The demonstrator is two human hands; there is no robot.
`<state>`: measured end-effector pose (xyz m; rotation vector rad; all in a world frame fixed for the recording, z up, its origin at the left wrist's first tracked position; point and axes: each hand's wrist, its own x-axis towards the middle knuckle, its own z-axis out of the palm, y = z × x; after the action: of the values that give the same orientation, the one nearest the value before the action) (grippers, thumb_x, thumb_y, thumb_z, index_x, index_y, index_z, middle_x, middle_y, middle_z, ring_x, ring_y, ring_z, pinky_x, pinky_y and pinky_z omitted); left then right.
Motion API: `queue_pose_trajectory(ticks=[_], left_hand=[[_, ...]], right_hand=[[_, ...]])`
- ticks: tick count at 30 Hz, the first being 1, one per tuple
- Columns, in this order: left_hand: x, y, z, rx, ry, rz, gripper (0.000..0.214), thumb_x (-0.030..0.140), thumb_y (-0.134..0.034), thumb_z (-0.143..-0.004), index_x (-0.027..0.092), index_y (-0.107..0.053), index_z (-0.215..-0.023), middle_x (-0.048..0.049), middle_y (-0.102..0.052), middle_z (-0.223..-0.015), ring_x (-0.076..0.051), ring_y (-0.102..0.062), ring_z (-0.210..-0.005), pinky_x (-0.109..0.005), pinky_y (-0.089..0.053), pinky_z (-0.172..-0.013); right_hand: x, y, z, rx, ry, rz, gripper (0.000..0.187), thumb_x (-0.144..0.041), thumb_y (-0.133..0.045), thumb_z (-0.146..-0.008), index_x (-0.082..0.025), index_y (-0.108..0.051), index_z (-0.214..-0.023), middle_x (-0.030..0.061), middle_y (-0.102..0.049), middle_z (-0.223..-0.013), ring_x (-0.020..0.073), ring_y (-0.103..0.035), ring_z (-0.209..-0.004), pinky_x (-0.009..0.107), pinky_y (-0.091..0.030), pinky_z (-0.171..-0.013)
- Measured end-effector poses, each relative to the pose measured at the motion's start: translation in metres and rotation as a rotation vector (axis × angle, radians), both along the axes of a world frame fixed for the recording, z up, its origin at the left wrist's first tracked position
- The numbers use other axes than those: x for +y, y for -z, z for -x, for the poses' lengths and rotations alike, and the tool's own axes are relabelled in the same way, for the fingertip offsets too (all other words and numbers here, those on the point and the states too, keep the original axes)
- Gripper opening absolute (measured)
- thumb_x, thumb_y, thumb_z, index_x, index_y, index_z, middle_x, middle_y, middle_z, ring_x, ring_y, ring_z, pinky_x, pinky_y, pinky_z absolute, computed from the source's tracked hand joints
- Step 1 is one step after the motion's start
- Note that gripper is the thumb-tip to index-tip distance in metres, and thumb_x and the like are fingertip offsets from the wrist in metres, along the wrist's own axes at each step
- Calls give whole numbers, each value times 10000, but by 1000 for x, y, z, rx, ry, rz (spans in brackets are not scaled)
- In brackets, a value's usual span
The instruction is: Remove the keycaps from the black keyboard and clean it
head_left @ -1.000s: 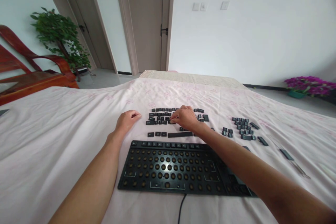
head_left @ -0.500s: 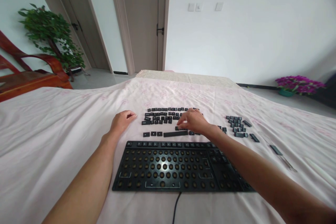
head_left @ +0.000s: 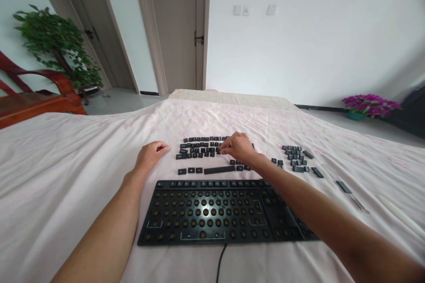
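Black keycaps lie between the keyboard and the cloth's far edge, where I shift the right hand onto a farther row, seemingly the new focus, its grip unclear, the left hand curled together.

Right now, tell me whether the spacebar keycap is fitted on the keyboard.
No, the spacebar keycap lies on the floral cloth beyond the keyboard.
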<state>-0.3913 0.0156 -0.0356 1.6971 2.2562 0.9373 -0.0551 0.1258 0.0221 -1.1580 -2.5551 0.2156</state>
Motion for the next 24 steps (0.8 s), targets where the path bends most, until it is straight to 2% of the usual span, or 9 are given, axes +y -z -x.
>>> queue_pose_trajectory(ticks=[8, 12, 16, 20, 24], left_hand=[[-1, -3, -3, -17, -12, 10, 300, 503, -584, -767, 241, -715, -833, -4, -743, -850, -184, -646, -780, -241, -420, -683], [-1, -2, -2, -30, -15, 4, 299, 506, -592, -759, 241, -717, -823, 1, -743, -839, -182, -651, -771, -239, -418, -674], [0, -1, 0, -16, -24, 13, 307, 520, -585, -763, 249, -716, -822, 3, -745, -861, -188, -655, -797, -240, -414, -673], [1, 1, 2, -4, -19, 12, 308, 520, -587, -760, 248, -714, -830, 6, -744, -859, -186, -651, -795, -236, -412, -671], [0, 3, 1, -17, -20, 11, 335, 536, -581, -759, 242, -718, -842, 1, -746, -865, -187, -653, -795, -234, -415, -674]], right_hand=[[1, 6, 2, -10, -15, 1, 88, -362, -726, -775, -350, -782, -840, -31, -746, -833, 229, -555, -968, 380, -301, -930], [1, -2, -15, 63, 18, -12, 97, -357, -691, -805, -336, -782, -833, -22, -753, -847, 229, -568, -973, 379, -307, -930], [-2, -8, -37, -13, 34, 33, 79, -380, -716, -776, -349, -781, -807, -23, -752, -860, 241, -574, -985, 387, -319, -901], [-8, -5, -49, -85, -7, 42, 104, -433, -754, -733, -365, -778, -809, -33, -746, -875, 241, -555, -1009, 389, -311, -912], [-11, -1, -50, -104, -50, 48, 76, -366, -764, -733, -360, -780, -806, -40, -740, -824, 224, -546, -979, 376, -303, -927]])
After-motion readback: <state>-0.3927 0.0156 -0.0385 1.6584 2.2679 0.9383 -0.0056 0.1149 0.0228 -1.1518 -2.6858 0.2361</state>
